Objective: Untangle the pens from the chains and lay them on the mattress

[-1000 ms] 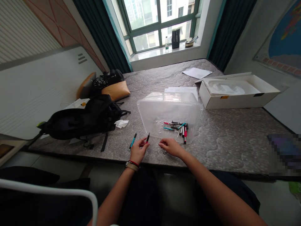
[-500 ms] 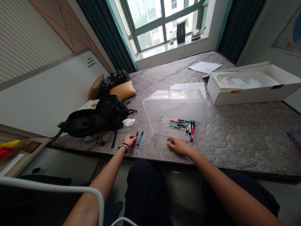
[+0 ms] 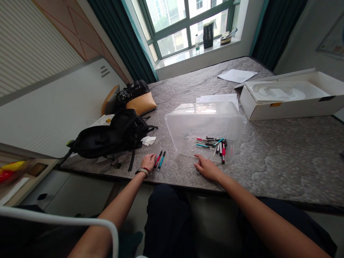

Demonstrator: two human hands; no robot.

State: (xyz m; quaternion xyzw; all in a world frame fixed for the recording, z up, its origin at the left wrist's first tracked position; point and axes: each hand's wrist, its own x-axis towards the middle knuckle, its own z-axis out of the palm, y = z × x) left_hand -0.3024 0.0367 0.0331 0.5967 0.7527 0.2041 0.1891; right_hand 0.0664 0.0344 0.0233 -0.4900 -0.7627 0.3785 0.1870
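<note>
My left hand [image 3: 147,163], wearing a wristband, rests on the table with its fingers loosely bent and nothing seen in them. Its fingertips are just left of a red pen [image 3: 158,160]. A teal pen [image 3: 162,160] lies alongside that pen, nearly parallel. My right hand [image 3: 206,168] lies in front of a clear plastic bin [image 3: 177,134], index finger stretched out and the others bent, holding nothing. The bin is tipped with its opening towards me. Inside it lies a pile of pens and markers, including a red marker [image 3: 223,153] and a teal pen [image 3: 202,146].
A black backpack [image 3: 99,141] and a tan pouch [image 3: 141,104] are on the left, with a crumpled tissue [image 3: 148,140] beside them. Behind the bin are paper sheets [image 3: 217,98]. An open white box [image 3: 285,109] stands at right. The table's front edge runs before my knees.
My left hand has drawn slightly off the red pen, which now shows in full beside the teal one. My right index finger has stretched out further. The view has shifted slightly.
</note>
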